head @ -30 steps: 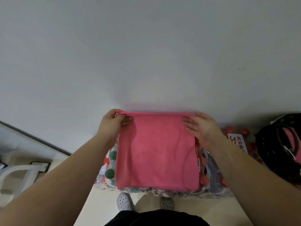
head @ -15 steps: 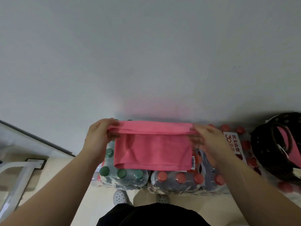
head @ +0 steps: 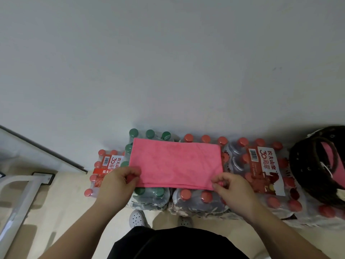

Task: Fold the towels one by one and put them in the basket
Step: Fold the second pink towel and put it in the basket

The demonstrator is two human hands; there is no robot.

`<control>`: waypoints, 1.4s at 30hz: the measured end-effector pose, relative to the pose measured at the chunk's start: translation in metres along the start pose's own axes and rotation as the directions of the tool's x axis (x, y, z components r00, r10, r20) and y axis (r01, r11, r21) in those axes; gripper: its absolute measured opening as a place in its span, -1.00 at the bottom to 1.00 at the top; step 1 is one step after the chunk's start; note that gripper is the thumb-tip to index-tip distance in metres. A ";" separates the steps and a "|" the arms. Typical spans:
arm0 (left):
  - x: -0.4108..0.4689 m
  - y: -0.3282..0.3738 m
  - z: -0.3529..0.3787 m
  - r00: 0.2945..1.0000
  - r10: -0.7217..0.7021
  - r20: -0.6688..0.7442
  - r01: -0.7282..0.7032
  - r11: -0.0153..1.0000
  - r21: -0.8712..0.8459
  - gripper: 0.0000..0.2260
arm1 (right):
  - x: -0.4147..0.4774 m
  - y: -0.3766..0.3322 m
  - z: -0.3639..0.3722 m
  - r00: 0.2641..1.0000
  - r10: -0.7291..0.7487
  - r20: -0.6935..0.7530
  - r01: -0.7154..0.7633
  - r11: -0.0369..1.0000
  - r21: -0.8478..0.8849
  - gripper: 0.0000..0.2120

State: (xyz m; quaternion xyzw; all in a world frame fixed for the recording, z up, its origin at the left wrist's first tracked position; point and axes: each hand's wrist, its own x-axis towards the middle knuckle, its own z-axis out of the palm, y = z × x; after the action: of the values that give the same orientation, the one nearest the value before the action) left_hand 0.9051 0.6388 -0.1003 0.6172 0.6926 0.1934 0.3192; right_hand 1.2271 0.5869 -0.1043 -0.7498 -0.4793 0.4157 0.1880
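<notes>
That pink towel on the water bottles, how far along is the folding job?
Done: the pink towel lies folded in half on the packs of bottles, and something pink already sits in the dark basket. In hand: the left hand and right hand pinch its near corners. Left: further folding and basketing.

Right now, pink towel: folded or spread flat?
Folded. The pink towel lies on the bottle packs as a rectangle, layered edges stacked along its near side, where the left hand and right hand pinch its corners.

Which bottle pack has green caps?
The green-capped pack under the pink towel's left half; the other packs have red caps.
</notes>
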 end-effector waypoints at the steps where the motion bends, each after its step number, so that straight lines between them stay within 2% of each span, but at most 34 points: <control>1: 0.001 0.002 0.000 0.999 0.045 -0.009 -0.044 0.994 0.098 -0.82 | 0.000 -0.002 -0.001 1.000 -0.020 0.015 0.021 0.996 -0.089 -0.89; 3: 0.006 0.003 -0.001 0.984 0.156 -0.088 -0.128 0.957 0.261 -0.91 | -0.002 -0.010 -0.005 0.994 -0.107 -0.018 0.098 0.957 -0.271 -0.94; 5: 0.012 0.008 0.002 0.956 0.263 -0.133 -0.200 0.911 0.361 -0.82 | -0.001 -0.026 -0.006 0.961 -0.264 -0.087 0.202 0.878 -0.435 -0.89; 7: 0.020 0.019 0.008 0.937 0.345 -0.053 -0.295 0.864 0.407 -0.64 | 0.004 -0.047 0.000 0.905 -0.411 -0.109 0.295 0.792 -0.535 -0.71; 8: 0.025 0.027 0.013 0.929 0.370 0.014 -0.339 0.832 0.439 -0.56 | 0.009 -0.057 0.007 0.895 -0.438 -0.081 0.321 0.760 -0.565 -0.60; 12: 0.044 0.040 0.043 0.916 0.325 0.233 -0.400 0.737 0.544 -0.40 | 0.045 -0.072 0.042 0.944 -0.315 0.100 0.301 0.692 -0.656 -0.24; 14: 0.053 0.033 0.055 0.913 0.296 0.281 -0.407 0.702 0.584 -0.33 | 0.061 -0.061 0.053 0.960 -0.258 0.106 0.255 0.662 -0.705 -0.16; 18: 0.062 0.020 0.058 0.905 0.281 0.319 -0.424 0.655 0.626 -0.28 | 0.069 -0.040 0.057 0.958 -0.279 0.064 0.235 0.640 -0.731 -0.09; 25: 0.063 0.016 0.055 0.894 0.298 0.334 -0.446 0.655 0.610 -0.28 | 0.070 -0.038 0.059 0.949 -0.313 0.038 0.240 0.637 -0.733 -0.11; 28: 0.063 0.014 0.053 0.886 0.348 0.307 -0.464 0.699 0.545 -0.30 | 0.070 -0.037 0.058 0.944 -0.329 0.035 0.250 0.641 -0.726 -0.13; 30: 0.061 0.010 0.049 0.910 0.347 0.226 -0.414 0.753 0.511 -0.33 | 0.069 -0.038 0.058 0.946 -0.320 0.042 0.247 0.634 -0.733 -0.14; 33: 0.052 -0.003 0.036 0.968 0.234 0.093 -0.250 0.845 0.473 -0.34 | 0.063 -0.045 0.059 0.949 -0.311 0.050 0.244 0.624 -0.742 -0.15; 35: 0.047 -0.011 0.026 0.981 0.162 0.106 -0.192 0.890 0.415 -0.28 | 0.054 -0.060 0.063 0.942 -0.326 0.077 0.271 0.607 -0.747 -0.16; 38: 0.046 -0.012 0.015 0.975 0.172 0.137 -0.207 0.929 0.306 -0.26 | 0.044 -0.085 0.081 0.926 -0.348 0.146 0.327 0.549 -0.769 -0.15; 42: 0.050 -0.003 0.007 0.966 0.209 0.154 -0.250 0.906 0.342 -0.33 | 0.052 -0.087 0.102 0.938 -0.325 0.123 0.293 0.548 -0.784 -0.11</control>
State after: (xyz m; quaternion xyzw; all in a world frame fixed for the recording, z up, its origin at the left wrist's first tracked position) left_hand 0.9060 0.6861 -0.1174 0.7523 0.6194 0.0646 0.2150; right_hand 1.1059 0.6611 -0.1274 -0.6660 -0.7334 0.1069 -0.0841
